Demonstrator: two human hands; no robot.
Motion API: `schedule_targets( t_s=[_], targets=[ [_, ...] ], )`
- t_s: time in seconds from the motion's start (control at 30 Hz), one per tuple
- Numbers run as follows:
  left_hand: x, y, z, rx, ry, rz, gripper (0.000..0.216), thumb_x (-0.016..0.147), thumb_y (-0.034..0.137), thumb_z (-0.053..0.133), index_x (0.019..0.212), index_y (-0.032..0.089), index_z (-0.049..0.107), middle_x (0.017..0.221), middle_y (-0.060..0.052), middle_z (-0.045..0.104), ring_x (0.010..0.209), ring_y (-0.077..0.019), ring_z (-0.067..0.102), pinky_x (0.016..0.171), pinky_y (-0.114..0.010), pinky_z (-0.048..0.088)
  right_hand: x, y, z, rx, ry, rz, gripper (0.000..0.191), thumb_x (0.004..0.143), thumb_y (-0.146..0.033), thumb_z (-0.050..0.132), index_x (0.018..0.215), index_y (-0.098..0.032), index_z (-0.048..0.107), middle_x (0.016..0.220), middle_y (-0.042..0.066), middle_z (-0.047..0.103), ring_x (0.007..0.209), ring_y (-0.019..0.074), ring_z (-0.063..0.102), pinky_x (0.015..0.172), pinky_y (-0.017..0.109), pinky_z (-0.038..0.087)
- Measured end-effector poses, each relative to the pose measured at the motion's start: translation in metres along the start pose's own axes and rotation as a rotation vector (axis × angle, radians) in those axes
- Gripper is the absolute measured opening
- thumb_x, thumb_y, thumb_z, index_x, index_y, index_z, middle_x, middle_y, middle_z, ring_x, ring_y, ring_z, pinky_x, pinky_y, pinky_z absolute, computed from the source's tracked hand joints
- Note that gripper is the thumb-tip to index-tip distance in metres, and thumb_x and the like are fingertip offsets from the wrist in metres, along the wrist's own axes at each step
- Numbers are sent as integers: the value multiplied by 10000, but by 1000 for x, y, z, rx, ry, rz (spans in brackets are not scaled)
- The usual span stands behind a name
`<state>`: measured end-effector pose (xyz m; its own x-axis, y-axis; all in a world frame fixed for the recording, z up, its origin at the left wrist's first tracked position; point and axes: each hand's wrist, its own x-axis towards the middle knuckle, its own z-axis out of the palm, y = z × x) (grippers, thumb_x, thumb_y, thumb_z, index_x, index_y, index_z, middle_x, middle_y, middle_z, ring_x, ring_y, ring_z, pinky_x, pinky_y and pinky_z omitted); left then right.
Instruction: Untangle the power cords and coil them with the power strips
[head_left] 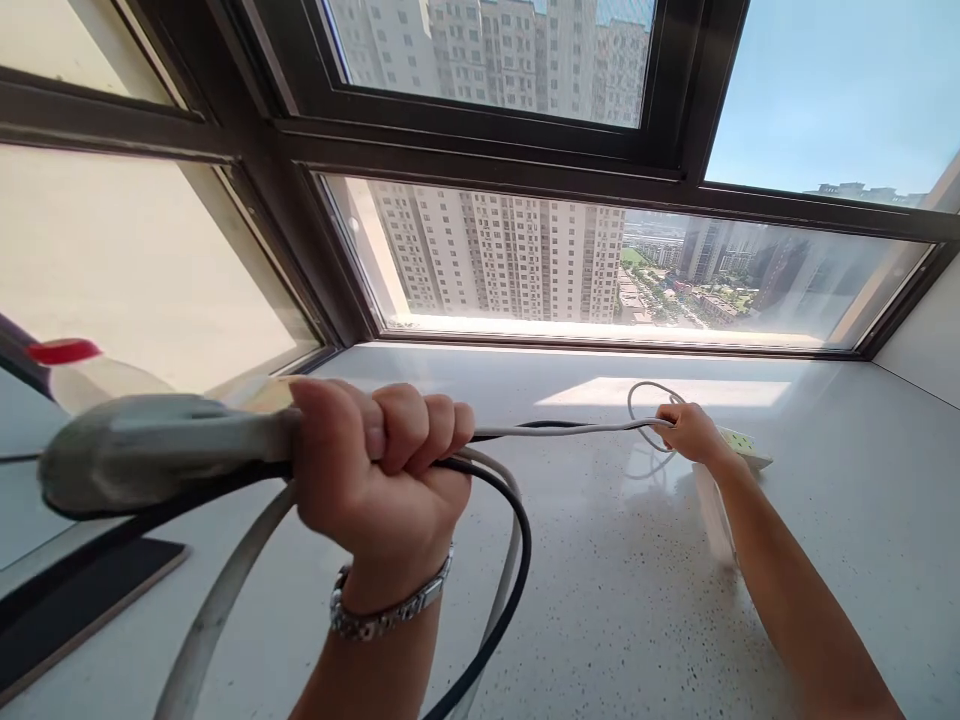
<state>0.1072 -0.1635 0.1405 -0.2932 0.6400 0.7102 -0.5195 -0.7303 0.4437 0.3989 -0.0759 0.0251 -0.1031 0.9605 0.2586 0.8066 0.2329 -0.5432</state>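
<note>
My left hand (pixel 382 470) is a closed fist near the camera. It grips a grey handle-shaped device (pixel 150 450) together with a grey cord (pixel 555 428) and a black cable (pixel 517 560) that loop below the fist. The grey cord runs right across the white stone sill (pixel 600 600) to my right hand (pixel 691 432). That hand is stretched far out and pinches the cord where it curls into a small loop (pixel 637 400). A white power strip (pixel 742 445) lies just behind the right hand, partly hidden by it.
A dark-framed window (pixel 480 150) looks out on high-rise blocks. At the left stand a pale bottle with a red cap (pixel 64 352) and a dark flat panel (pixel 67 600) lying on the sill. A white wall (pixel 922 340) bounds the right side.
</note>
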Motion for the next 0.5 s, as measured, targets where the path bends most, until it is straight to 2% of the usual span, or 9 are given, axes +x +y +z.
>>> schedule_targets(
  t_s=[0.1, 0.17, 0.3, 0.4, 0.5],
  targets=[
    [-4, 13, 4, 32, 78, 3, 603, 844, 419, 651, 522, 169, 207, 445, 80, 115, 368, -37, 61, 381, -240, 90, -10, 7, -13, -137, 220, -8, 413, 853, -516, 443, 571, -215, 419, 477, -4, 457, 462, 125, 379, 483, 251, 240],
    [-4, 18, 5, 55, 73, 0, 611, 835, 435, 657, 529, 172, 197, 442, 80, 104, 370, -42, 54, 376, -250, 80, -15, 13, -17, -217, 308, -46, 415, 879, -513, 402, 590, -216, 426, 487, 9, 475, 463, 134, 398, 486, 251, 241],
    [-4, 18, 2, 78, 37, 8, 615, 816, 462, 668, 536, 173, 202, 446, 79, 89, 371, -47, 56, 363, -257, 81, -14, 23, -34, -372, 350, -59, 397, 892, -488, 384, 612, -215, 452, 485, 16, 486, 455, 141, 401, 490, 251, 221],
    [-4, 11, 2, 54, 32, -4, 628, 788, 471, 696, 531, 173, 206, 448, 76, 88, 366, -44, 64, 357, -256, 94, -7, 31, -62, -492, 418, -15, 379, 879, -454, 412, 588, -213, 447, 462, 15, 469, 451, 143, 380, 505, 261, 215],
    [-4, 4, 3, 11, 25, -31, 639, 776, 474, 706, 523, 173, 202, 445, 74, 95, 364, -44, 73, 356, -258, 108, -3, 35, -88, -598, 475, -43, 354, 845, -403, 463, 553, -205, 436, 489, 25, 508, 498, 154, 420, 557, 282, 250]
  ],
)
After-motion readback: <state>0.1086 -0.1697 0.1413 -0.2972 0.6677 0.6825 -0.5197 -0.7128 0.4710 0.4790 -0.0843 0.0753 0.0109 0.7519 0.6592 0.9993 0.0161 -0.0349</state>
